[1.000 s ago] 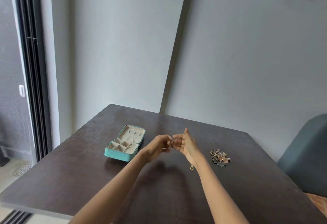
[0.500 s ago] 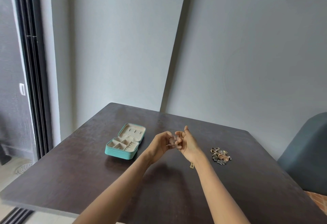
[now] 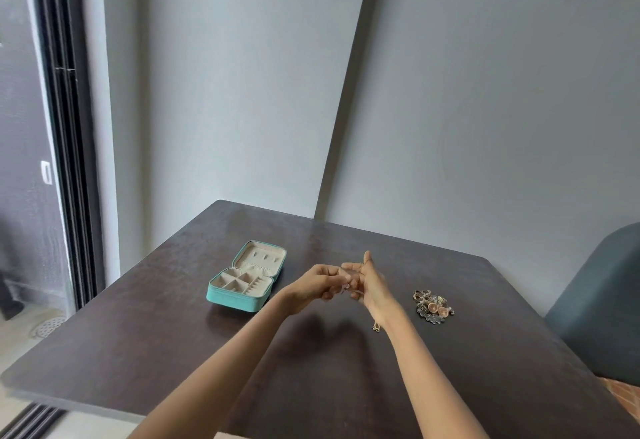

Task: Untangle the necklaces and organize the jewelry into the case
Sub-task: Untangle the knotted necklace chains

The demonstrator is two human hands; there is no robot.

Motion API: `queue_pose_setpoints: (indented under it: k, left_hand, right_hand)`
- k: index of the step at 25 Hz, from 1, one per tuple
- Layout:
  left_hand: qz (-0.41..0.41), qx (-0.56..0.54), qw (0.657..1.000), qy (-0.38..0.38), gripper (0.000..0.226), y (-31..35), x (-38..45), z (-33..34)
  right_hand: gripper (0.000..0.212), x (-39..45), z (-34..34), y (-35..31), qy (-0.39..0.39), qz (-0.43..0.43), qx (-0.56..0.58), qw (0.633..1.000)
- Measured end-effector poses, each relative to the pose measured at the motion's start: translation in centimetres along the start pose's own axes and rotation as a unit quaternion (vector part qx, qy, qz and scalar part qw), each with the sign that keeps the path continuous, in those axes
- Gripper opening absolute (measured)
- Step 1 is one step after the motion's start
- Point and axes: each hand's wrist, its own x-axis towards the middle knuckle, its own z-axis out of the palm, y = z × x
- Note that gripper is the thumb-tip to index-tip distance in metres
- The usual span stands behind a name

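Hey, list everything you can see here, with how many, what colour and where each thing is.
table: one, dark brown, fills the lower view
jewelry case: one, teal with cream lining, open, on the table left of the hands
jewelry pile: one heap, gold and copper tones, on the table right of the hands
necklace: one, thin gold chain, held between both hands, its end hanging below the right wrist
chair: one, grey-blue, at the right edge
left hand: pinches the chain
right hand: holds the chain
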Motion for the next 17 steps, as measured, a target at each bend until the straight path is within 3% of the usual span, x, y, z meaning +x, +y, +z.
queue_pose_setpoints:
  k: [6,8,12,15,17]
  left_hand:
    - [0.101,0.045,0.979,0.171,0.01,-0.8,0.5,0.2]
    - [0.137,0.121,0.966,0.186,0.009,-1.2,1.0,0.1]
    - [0.124,0.314,0.911,0.237,0.015,-1.3,1.1,0.4]
    - [0.114,0.336,0.903,0.241,0.018,-1.4,1.0,0.9]
    - [0.099,0.306,0.922,0.215,0.009,-1.5,1.2,0.8]
  right_hand:
    - [0.057,-0.3,-0.1,0.2,-0.017,-0.021,-0.07,0.997]
    - [0.059,-0.2,0.1,0.1,-0.013,-0.02,-0.066,0.998]
    - [0.058,0.2,0.3,0.1,-0.01,-0.026,-0.051,0.998]
    - [0.055,0.4,0.6,0.2,-0.001,-0.039,-0.036,0.999]
    - [0.054,0.4,0.5,0.3,0.006,-0.042,-0.031,0.999]
